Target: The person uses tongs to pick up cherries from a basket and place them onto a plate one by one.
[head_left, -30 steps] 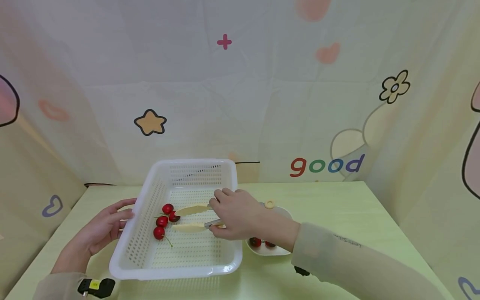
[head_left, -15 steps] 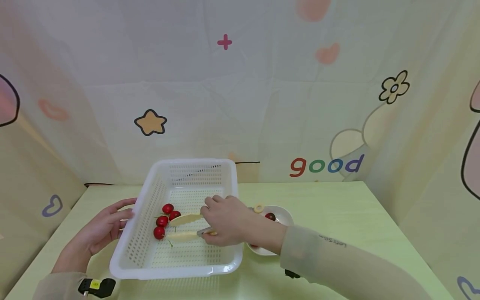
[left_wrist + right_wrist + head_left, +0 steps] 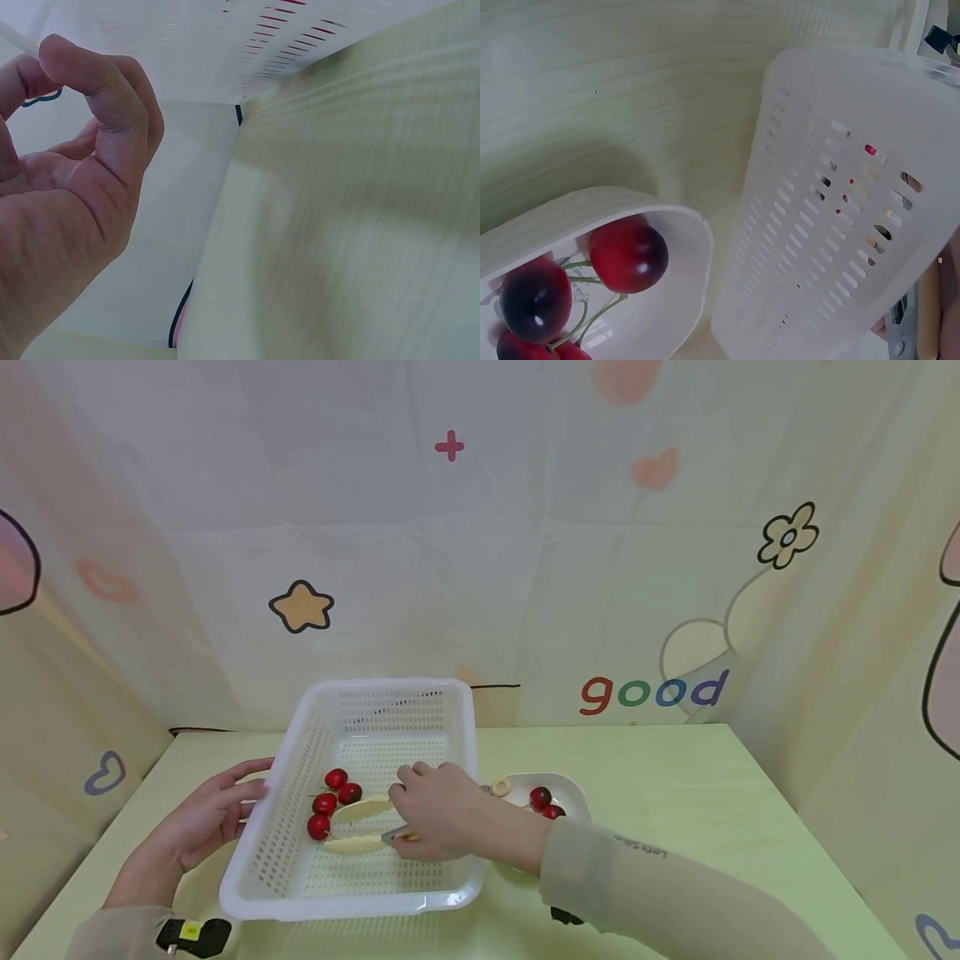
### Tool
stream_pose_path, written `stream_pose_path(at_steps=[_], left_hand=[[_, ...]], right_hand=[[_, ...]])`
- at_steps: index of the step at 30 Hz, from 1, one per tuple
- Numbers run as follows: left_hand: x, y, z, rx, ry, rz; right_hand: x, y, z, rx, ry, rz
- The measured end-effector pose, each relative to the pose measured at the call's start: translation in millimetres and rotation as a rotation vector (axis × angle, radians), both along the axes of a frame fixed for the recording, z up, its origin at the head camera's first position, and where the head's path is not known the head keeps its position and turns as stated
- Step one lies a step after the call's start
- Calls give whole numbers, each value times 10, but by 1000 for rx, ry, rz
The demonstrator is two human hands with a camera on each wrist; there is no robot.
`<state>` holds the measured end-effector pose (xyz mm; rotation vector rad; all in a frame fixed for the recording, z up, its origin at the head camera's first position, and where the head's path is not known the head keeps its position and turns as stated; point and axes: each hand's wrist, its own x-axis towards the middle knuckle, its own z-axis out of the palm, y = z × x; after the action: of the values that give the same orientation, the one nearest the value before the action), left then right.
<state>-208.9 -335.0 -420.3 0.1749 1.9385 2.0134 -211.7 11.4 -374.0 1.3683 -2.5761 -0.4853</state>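
Observation:
In the head view, several red cherries (image 3: 324,803) lie together at the left of a white perforated basket (image 3: 375,906). My right hand (image 3: 438,810) reaches over the basket's right side and grips a pair of tongs (image 3: 362,810) with cream-coloured tips and metal arms. Those tips stand apart just right of the cherries, with no cherry between them. The ring at the tongs' rear end pokes out behind the hand. My left hand (image 3: 213,814) holds the basket's left rim; the left wrist view shows its fingers (image 3: 112,97) curled at that rim.
Right of the basket stands a white dish (image 3: 573,797), partly hidden by my right forearm. Dark red cherries (image 3: 628,255) with green stems lie in it, seen closely in the right wrist view. Below is a pale wood-grain table (image 3: 675,810); a printed curtain (image 3: 480,568) hangs behind.
My right hand has moved left and a little nearer with the tongs, so their tips sit lower beside the cherries. More of the dish shows. The left hand stays on the rim.

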Motion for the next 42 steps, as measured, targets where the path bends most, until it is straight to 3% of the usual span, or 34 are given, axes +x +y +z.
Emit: stream_pose_path(at_steps=[31,42], left_hand=[[-2,7,-24,-7,-11,33],[5,2,-24,26,6,-1]], right_hand=[[-55,-192,-178,-40,-40,-57],[-35,-207,-192,-11,-8,-46]])
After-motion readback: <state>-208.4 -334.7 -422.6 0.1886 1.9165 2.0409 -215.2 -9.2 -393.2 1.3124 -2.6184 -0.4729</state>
